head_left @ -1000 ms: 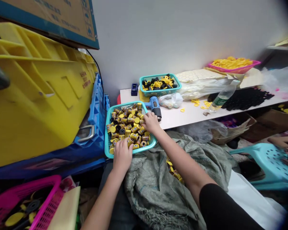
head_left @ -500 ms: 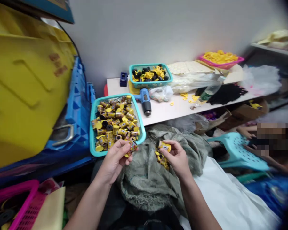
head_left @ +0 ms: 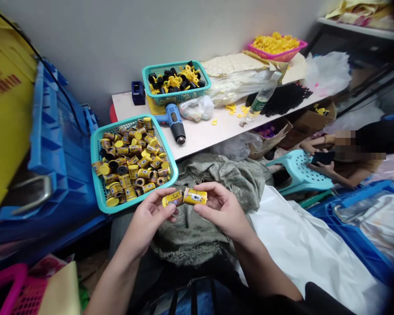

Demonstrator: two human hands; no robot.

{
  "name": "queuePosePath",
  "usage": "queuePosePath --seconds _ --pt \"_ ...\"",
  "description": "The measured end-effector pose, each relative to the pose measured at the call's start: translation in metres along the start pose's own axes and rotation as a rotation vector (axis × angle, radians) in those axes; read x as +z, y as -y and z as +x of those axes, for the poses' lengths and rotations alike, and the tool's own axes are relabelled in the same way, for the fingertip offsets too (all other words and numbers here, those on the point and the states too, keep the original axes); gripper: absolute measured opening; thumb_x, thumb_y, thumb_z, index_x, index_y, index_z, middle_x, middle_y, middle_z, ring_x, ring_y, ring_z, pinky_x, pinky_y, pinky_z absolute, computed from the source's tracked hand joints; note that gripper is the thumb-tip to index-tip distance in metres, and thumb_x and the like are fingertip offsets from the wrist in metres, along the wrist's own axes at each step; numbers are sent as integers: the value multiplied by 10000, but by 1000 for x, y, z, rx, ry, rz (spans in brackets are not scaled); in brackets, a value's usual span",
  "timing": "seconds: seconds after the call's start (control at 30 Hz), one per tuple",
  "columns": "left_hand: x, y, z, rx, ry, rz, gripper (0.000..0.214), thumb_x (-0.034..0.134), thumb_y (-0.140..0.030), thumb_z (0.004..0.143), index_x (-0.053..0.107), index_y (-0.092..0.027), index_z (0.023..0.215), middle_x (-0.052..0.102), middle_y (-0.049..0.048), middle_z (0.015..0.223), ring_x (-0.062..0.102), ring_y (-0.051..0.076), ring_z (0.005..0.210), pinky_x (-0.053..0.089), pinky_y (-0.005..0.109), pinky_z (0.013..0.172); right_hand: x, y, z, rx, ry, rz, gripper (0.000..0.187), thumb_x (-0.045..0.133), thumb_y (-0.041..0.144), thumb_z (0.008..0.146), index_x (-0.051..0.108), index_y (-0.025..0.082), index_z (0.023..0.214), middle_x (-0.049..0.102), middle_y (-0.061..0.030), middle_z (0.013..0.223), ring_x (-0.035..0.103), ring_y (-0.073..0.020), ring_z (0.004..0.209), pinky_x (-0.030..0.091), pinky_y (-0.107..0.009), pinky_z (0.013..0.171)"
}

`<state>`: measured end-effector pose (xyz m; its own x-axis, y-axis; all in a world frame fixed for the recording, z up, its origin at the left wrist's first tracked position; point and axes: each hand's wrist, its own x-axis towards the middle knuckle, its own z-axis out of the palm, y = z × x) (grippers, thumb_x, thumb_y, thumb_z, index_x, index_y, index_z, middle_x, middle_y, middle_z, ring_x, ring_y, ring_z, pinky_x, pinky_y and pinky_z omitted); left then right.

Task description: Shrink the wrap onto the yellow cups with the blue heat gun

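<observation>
My left hand pinches a small yellow printed canister between thumb and fingers. A second such canister, lying sideways, is gripped in my right hand. The two canisters are end to end, touching or nearly so, above a grey-green woven sack over my lap. Just beyond my left hand stands a turquoise basket heaped with several similar canisters, some showing dark open ends and others yellow caps.
On the white table lie a blue heat gun, a basket of black and yellow parts, and a plastic bottle. Blue crates flank me on the left. At right, a person sits beyond a turquoise stool.
My hands have come together, bringing the two canisters end to end. The view has turned rightward, so the table and baskets sit further left. Canisters seen on the sack earlier no longer show.
</observation>
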<state>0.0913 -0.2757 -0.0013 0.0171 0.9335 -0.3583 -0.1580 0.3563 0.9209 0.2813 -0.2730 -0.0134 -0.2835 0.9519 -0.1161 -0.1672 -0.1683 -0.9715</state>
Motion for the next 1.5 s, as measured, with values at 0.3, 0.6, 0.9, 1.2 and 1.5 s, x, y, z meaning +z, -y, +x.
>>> queuePosePath --seconds 0.3,0.6,0.9,1.2,1.5 --pt "27 22 22 393 108 616 442 705 -322 780 645 -229 1208 611 105 1346 571 288 1215 480 452 1011 -41 -14 -2 -160 -351 -598 457 539 527 861 592 172 1142 579 -67 1099 550 -97 958 491 -259 890" --pt "-68 3 92 500 -214 1142 328 525 -153 840 678 -204 1126 641 142 1214 487 315 1161 370 531 1052 30 -29 128 -226 13 -1010 408 455 397 951 569 145 1251 476 -83 1286 382 -164 1302 316 -455 1177" --pt "-74 -8 70 409 -165 669 518 346 -488 953 498 -166 1329 644 115 1012 625 244 910 543 416 773 41 -18 178 -320 249 -903 468 496 435 938 550 71 1228 518 -106 1214 477 -117 1222 422 -361 1132" --pt "-31 -21 14 129 23 -178 519 835 -455 664 733 -146 1068 723 84 875 599 112 597 439 190 475 3 -7 68 -367 -10 -386 538 558 562 860 617 177 1232 577 -58 1186 575 -51 1039 490 -167 963" --pt "15 7 27 252 47 269 557 729 -473 752 692 -149 1204 729 138 1135 693 207 801 567 322 674 -74 -39 33 -171 -378 -686 572 367 607 912 664 119 943 607 -69 952 542 -81 848 432 -191 782"
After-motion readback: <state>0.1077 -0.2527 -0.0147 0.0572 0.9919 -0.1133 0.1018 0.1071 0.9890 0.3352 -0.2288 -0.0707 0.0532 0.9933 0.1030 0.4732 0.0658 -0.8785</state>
